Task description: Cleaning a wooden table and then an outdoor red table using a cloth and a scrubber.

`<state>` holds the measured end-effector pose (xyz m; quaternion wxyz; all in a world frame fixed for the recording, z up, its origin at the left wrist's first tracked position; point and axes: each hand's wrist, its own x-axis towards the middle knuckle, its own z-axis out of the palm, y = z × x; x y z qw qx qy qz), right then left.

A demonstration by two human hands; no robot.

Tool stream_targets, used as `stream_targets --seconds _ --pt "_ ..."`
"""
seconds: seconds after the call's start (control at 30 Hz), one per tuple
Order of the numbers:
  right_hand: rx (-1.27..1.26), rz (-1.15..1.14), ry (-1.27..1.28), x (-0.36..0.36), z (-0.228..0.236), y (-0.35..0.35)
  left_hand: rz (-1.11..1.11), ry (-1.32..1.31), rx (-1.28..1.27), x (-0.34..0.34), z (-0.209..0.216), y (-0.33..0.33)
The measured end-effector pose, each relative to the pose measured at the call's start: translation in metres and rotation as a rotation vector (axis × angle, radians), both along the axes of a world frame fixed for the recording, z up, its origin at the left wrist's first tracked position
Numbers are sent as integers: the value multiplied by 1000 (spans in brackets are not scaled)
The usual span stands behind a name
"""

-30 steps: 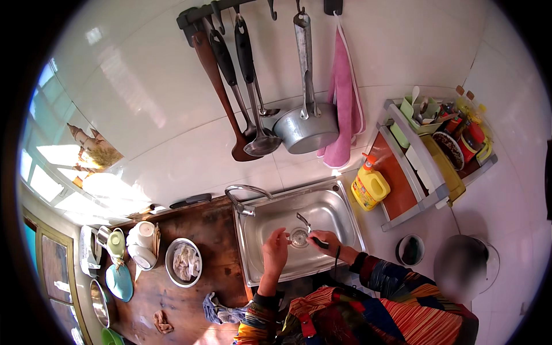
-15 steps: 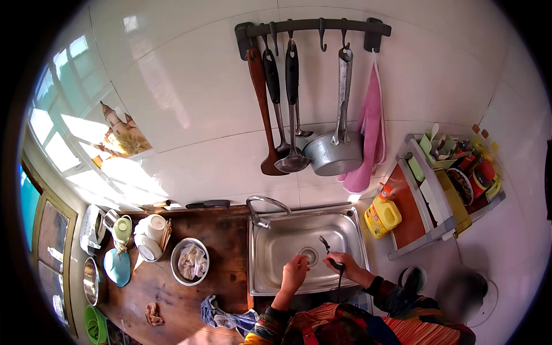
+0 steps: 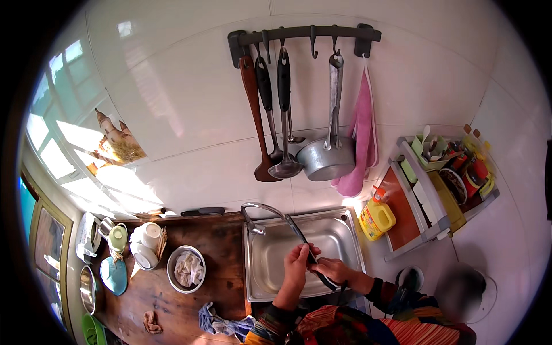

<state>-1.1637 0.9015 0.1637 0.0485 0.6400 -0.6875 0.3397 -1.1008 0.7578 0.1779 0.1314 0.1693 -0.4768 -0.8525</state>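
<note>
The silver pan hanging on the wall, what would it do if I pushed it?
The pan would probably swing, because its long handle hangs from a hook. It might bump the ladle, which hangs close beside it. Its body looks like metal, so it would likely feel stiff, not floppy.

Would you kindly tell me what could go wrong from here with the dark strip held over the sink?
The dark strip might slip from the left hand and right hand into the sink below.
Its upper end might knock the faucet, which it seems to overlap in this view; whether they touch is unclear.
The left sleeve could drag the blue cloth beside it off the counter.
</note>
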Motion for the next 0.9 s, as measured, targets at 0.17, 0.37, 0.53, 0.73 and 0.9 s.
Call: stream_targets --seconds 0.17,0.37,0.53,0.73,0.9 --pt "52 -252 -372 -29 24 17 206 173 -353 1 50 -29" --pt "-639 -506 -250 -128 135 -31 143 156 -574 -14 89 -53" --pt "-660 -728 216 -187 180 -82 102 168 -649 -27 111 -67" --pt "-340 -788 -146 -200 187 -80 63 184 -700 -53 131 -64" --pt "-281 -807 -35 -197 196 -41 32 242 -703 -81 149 -51"
